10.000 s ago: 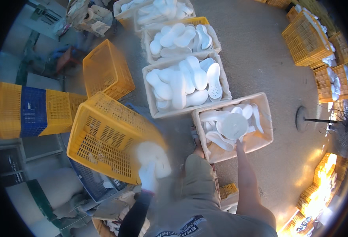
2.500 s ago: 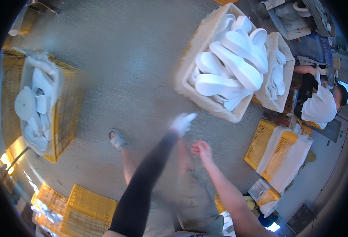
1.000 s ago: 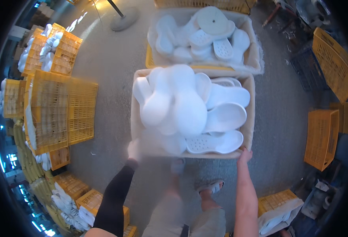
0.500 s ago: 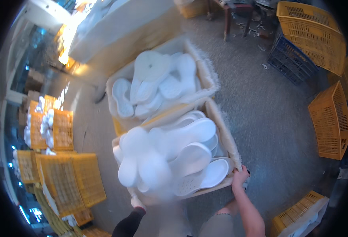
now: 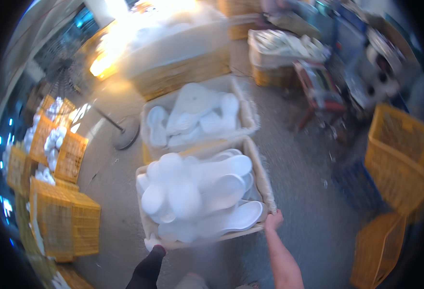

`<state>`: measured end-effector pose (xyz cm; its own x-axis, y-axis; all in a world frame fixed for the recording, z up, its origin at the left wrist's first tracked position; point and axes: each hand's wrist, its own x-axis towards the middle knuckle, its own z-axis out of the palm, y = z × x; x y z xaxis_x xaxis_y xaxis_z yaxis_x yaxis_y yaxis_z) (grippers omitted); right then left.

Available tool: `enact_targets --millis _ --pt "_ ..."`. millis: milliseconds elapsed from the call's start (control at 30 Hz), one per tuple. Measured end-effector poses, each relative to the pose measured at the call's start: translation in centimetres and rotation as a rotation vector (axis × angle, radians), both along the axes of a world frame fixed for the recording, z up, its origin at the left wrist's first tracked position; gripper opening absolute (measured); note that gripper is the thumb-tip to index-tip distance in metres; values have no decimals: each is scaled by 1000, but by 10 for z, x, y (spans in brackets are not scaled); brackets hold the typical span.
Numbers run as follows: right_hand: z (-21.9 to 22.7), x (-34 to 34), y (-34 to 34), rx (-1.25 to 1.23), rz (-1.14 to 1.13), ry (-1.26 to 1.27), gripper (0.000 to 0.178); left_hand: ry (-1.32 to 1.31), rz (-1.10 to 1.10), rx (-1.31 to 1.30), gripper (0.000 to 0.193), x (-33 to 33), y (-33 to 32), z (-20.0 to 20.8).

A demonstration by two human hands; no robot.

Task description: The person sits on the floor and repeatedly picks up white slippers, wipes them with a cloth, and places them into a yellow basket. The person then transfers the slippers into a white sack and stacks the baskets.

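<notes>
Before me stands a cloth-lined crate (image 5: pixel 261 180) heaped with white shoe soles (image 5: pixel 228 188), some turned sole-side up and overlapping. My left hand (image 5: pixel 154 242), in a white glove below a dark sleeve, is closed on its near left corner. At the near right corner my bare right hand (image 5: pixel 273 220) grips the lined rim. Directly beyond, end to end with it, is a second lined yellow crate (image 5: pixel 247 113) with more white soles (image 5: pixel 192 103). Blur softens the pile's middle, and the fingers' undersides are hidden.
A large lined yellow bin (image 5: pixel 183 72) stands beyond the far crate. On the left are a fan stand's round base (image 5: pixel 126 137) and stacked yellow crates (image 5: pixel 72 226). Rightward are a red stool (image 5: pixel 320 91), a blue crate (image 5: pixel 356 185) and yellow crates (image 5: pixel 399 164). A person sits at the back.
My view has tilted up and turned, bringing the stool, a filled white-lined crate and the seated person into sight. Both hands keep their hold on the near crate.
</notes>
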<state>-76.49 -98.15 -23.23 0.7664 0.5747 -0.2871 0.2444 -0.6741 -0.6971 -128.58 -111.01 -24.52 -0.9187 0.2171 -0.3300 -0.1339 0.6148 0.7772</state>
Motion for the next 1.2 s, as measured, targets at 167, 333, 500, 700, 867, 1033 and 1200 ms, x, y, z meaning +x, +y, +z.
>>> enact_targets --millis 167,333,500,700,867,1033,1200 --pt "20 -36 184 -99 76 -112 33 197 74 -188 27 -20 182 40" --pt "35 -77 403 -180 70 -146 36 129 134 -169 23 -62 386 37" --pt "34 -123 629 -174 117 -275 35 -24 134 -34 20 -110 604 37" --pt "43 -187 944 -299 152 -335 34 15 103 -23 24 -162 925 33" --pt "26 -233 1211 -272 151 -305 32 113 29 -195 29 -214 1196 5" --pt "-14 -317 1497 -276 201 -308 34 49 82 -152 27 -294 1480 -17" --pt "-67 -413 1789 -184 232 -313 34 204 104 -335 31 -397 1764 -58"
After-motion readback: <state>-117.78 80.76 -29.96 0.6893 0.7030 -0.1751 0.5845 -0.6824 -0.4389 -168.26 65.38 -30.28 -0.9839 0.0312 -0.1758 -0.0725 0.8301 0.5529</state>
